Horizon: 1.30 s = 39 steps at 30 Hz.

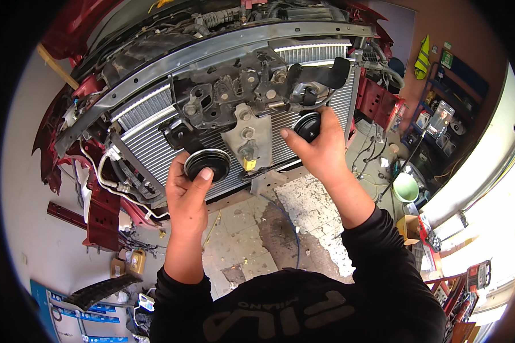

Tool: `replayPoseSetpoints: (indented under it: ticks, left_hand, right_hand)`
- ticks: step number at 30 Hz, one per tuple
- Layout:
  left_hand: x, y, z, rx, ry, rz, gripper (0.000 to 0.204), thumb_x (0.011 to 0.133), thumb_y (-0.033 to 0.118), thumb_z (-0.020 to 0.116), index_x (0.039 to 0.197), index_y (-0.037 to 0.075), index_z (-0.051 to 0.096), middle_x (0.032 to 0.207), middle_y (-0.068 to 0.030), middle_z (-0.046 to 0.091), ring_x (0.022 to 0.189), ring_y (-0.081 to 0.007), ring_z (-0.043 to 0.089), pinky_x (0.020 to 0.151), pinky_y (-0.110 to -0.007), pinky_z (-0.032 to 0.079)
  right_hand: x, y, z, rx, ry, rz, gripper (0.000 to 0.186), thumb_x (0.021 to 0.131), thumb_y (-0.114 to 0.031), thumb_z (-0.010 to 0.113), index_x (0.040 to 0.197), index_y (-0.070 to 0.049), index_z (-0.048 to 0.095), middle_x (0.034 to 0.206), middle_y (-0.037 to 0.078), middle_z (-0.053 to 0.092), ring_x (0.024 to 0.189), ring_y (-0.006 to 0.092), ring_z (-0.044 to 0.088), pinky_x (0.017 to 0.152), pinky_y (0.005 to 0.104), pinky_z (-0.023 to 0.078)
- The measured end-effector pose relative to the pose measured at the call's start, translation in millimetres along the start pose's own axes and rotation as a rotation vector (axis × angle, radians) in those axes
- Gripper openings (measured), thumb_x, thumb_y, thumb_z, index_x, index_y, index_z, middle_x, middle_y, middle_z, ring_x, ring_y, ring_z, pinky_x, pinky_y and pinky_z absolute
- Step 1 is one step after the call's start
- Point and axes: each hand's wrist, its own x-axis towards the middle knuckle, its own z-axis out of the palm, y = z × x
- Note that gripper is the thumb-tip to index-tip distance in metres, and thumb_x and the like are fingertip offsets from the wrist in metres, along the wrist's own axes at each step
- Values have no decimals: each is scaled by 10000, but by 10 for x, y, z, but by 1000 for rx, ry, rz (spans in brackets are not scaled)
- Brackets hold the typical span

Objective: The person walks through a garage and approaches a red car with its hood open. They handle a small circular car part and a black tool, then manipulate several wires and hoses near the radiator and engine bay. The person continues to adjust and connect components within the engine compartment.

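My left hand (pixel 190 194) holds a round black horn with a silver rim (pixel 207 163), thumb across its face, below a dark bracket on the left of the radiator (pixel 143 146). My right hand (pixel 320 146) grips a second round black horn (pixel 307 127) at the right, just under a black metal piece (pixel 340 74). Between the horns stands a grey vertical support (pixel 247 126) with a yellow connector (pixel 249 164), below the black latch assembly (pixel 217 91).
The red car's front is stripped to its crossbeam (pixel 154 60). Dark red body parts (pixel 103 211) jut out at the left. A shelf rack (pixel 429 114), green basin (pixel 405 187) and toolbox (pixel 452 297) are at the right; a blue hose (pixel 296 240) lies on the floor.
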Motion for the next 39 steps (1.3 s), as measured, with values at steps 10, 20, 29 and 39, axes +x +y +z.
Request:
replayPoseSetpoints:
  ticks: [10,20,29,39]
  left_hand:
    - [3,46,79,-50,-3,-2,488,1004,95,747,1428,-9,529,1226,-108,730,1088,-207,753,930,-365,648]
    - [-9,63,39,-41,-5,9,487,1012,122,743,1436,18,527,1231,-100,737,1087,-204,767,898,-353,673]
    - [-25,107,-53,10,1,2,444,1017,128,752,1403,27,558,1205,-79,731,1069,-172,755,894,-322,668]
    - [-38,151,-53,-7,26,-79,470,1001,32,746,1430,8,559,1214,-43,669,1034,-89,675,828,-222,584]
  right_hand:
    - [-89,-151,125,125,2,38,721,845,-329,958,1276,86,555,1071,208,671,928,308,691,826,424,575]
    - [-119,-47,53,192,-51,88,622,909,-199,922,1294,69,514,1046,94,708,886,113,643,770,274,549]
    - [-201,114,-33,298,-6,101,689,828,-188,927,1313,41,493,936,36,668,838,106,635,764,288,543]
    - [-213,261,-277,1802,-406,400,766,839,-487,834,1403,-68,529,1165,100,490,853,202,521,562,277,465]
